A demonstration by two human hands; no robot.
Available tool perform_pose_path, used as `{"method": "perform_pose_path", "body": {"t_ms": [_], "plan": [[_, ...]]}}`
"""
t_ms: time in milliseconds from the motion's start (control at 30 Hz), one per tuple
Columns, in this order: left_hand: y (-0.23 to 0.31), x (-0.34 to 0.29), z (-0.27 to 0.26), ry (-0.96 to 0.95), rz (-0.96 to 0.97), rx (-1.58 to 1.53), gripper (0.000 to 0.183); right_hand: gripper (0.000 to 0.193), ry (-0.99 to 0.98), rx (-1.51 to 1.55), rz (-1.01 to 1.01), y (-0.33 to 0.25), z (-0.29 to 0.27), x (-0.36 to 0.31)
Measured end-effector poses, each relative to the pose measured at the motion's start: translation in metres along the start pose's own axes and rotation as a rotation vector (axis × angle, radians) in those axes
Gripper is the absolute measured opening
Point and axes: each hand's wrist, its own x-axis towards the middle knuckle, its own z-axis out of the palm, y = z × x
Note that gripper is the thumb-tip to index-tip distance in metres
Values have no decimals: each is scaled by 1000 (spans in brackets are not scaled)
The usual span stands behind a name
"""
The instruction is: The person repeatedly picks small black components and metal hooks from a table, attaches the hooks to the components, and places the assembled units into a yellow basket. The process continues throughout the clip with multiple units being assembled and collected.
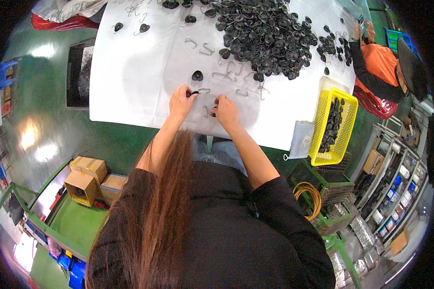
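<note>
My left hand (180, 102) pinches a small black piece (193, 93) at the near part of the white-covered table (130, 91). A thin wire hook (204, 90) shows just right of that piece. To its right, my right hand (226, 111) is closed with its fingertips on another small dark piece (213, 111), mostly hidden by the fingers. One black rounded, heart-like piece (197, 75) lies beyond my left hand. Several loose wire hooks (222, 75) are scattered past my right hand. A large heap of the black pieces (270, 41) covers the far middle.
A yellow perforated basket (350, 126) with black pieces stands at the table's right edge, beside a grey pouch (302, 138). Across the right corner, another person in orange and black (381, 62) is near the table. Cardboard boxes (89, 166) are at lower left.
</note>
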Motion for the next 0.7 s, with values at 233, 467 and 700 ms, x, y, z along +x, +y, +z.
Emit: {"method": "perform_pose_path", "body": {"t_ms": [233,467,700], "plan": [[10,42,-12,-29,-197,-487,21,34,38,66,-42,-2,4,-13],[26,58,8,63,-11,93,26,33,64,211,-95,6,9,-13],[40,49,-11,-117,-18,-200,18,29,-186,1210,135,37,-11,-3]]}}
